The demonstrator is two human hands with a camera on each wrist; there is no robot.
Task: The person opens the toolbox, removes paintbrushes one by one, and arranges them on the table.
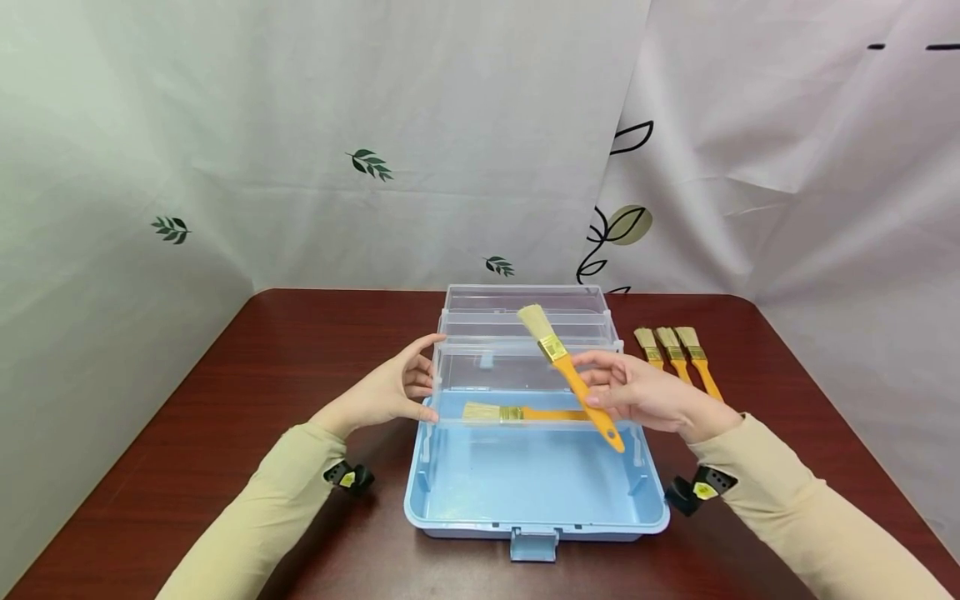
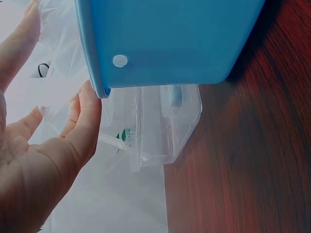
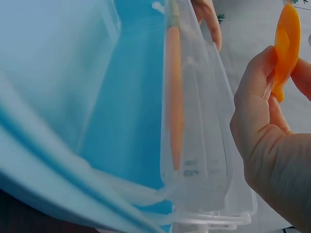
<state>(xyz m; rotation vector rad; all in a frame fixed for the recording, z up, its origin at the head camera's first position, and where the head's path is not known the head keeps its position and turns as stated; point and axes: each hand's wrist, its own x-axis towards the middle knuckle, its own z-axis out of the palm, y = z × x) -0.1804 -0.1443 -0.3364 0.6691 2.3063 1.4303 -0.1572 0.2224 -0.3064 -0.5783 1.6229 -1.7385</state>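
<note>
My right hand (image 1: 637, 390) pinches the orange handle of a paintbrush (image 1: 573, 383) above the box, its pale bristles pointing up and to the left. In the right wrist view that paintbrush (image 3: 286, 46) shows only its handle, between thumb and fingers. A second paintbrush (image 1: 551, 413) lies lengthwise in the clear tray (image 1: 483, 367) of a light blue box (image 1: 525, 492); the right wrist view shows this brush (image 3: 175, 97) through the tray wall. At the tray's left end is my left hand (image 1: 390, 387), thumb and fingers spread along its edge.
Three more paintbrushes (image 1: 678, 354) lie side by side right of the box, partly behind my right hand. The box's latch (image 1: 534, 544) hangs at the front. A dark red wooden table (image 1: 337, 333) carries everything, with a white patterned curtain (image 1: 450, 125) behind.
</note>
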